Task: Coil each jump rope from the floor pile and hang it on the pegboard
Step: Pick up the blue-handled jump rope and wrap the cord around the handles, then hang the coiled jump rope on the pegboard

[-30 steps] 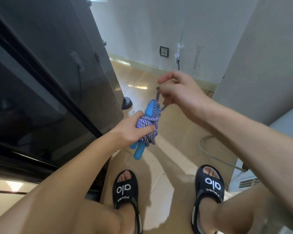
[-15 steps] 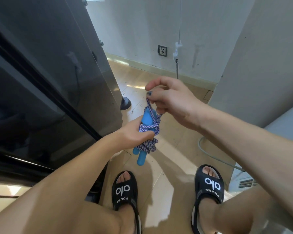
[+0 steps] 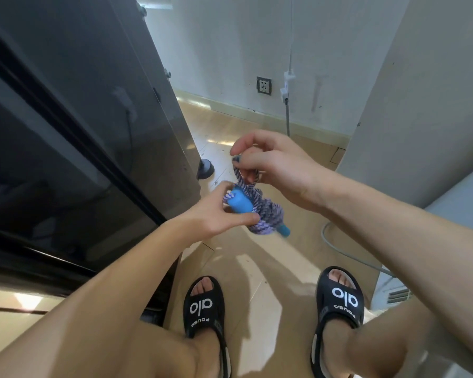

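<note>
Two black slide sandals point(image 3: 204, 306) stood on the tan floor point(image 3: 257, 274). Above them, the left hand point(image 3: 216, 214) gripped the coiled jump rope point(image 3: 262, 214) by its blue handles point(image 3: 239, 203), whose long axis ran from upper left down to lower right. The right hand point(image 3: 279, 162) pinched a rope loop point(image 3: 243, 178) just above the bundle. Beyond, a wall socket point(image 3: 264, 85) sat above the baseboard.

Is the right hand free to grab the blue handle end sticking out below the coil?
Probably not yet: the right hand is pinching the rope loop. The lower handle end itself is unobstructed.
</note>
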Motion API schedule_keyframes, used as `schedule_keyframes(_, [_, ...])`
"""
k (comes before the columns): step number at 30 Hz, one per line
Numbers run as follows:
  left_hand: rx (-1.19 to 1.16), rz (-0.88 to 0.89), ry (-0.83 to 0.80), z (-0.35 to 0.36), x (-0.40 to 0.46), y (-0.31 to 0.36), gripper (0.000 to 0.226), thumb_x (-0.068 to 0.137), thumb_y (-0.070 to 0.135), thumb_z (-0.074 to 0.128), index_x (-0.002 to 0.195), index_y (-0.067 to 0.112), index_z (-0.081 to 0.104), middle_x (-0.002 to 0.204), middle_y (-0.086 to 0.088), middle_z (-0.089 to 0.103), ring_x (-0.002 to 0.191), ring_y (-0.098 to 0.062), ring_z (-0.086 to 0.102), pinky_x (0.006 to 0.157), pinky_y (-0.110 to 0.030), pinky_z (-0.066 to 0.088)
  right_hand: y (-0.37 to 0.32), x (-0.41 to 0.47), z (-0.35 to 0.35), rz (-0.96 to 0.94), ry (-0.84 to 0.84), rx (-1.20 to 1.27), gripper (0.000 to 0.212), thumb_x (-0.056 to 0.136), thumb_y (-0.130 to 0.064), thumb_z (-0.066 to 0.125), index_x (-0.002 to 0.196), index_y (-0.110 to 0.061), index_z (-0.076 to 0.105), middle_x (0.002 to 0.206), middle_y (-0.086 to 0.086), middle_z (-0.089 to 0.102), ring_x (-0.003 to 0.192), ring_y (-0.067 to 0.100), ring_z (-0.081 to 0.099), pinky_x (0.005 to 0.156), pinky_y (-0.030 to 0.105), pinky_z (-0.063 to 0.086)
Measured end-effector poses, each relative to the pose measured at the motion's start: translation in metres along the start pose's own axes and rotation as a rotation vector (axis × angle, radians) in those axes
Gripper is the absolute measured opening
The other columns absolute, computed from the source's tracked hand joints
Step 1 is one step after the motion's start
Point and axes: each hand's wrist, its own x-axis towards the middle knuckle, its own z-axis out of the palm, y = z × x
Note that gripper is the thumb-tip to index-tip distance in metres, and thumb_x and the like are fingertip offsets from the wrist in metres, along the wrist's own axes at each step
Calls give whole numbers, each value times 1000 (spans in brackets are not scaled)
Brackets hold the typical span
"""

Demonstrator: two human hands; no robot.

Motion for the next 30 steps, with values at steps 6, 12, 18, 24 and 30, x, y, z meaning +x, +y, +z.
schedule_keyframes(6, [89, 209, 163, -7, -13, 14, 54, 80, 39, 83, 124, 35, 53, 118, 13, 64, 105, -3, 66, 92, -29, 57, -6, -2, -1, -56, 37, -35, 12, 85, 0, 64, 95, -8, 62, 59, -5, 61, 64, 18, 54, 61, 23, 46])
schedule_keyframes(12, [170, 326, 354, 1, -32, 28, 31, 87, 43, 65, 117, 35, 60, 114, 14, 63, 114, -2, 58, 101, -40, 51, -17, -16, 10, -110, 71, -189, 16, 86, 5, 59, 95, -8, 61, 69, 6, 62, 60, 14, 58, 64, 28, 50])
schedule_keyframes(18, [248, 370, 442, -11, -62, 58, 16, 87, 32, 64, 102, 36, 67, 103, 8, 68, 103, -8, 65, 97, -42, 53, -49, -37, 21, -141, 122, -241, 19, 85, 9, 60, 97, -6, 58, 73, 9, 59, 59, 17, 56, 56, 21, 47])
schedule_keyframes(24, [283, 373, 463, -22, -85, 108, 7, 75, 30, 62, 80, 26, 61, 86, 2, 69, 91, -22, 67, 85, -43, 56, -88, -48, 18, -205, 187, -320, 21, 84, 10, 58, 94, -9, 56, 75, 11, 58, 54, 16, 53, 54, 29, 45])
schedule_keyframes(30, [421, 367, 498, -29, -92, 151, 14, 86, 21, 64, 94, 9, 63, 92, -8, 69, 96, -30, 64, 85, -45, 53, -113, -52, 6, -242, 214, -363, 25, 84, 10, 58, 100, -8, 54, 73, 4, 58, 57, 17, 53, 58, 32, 46])
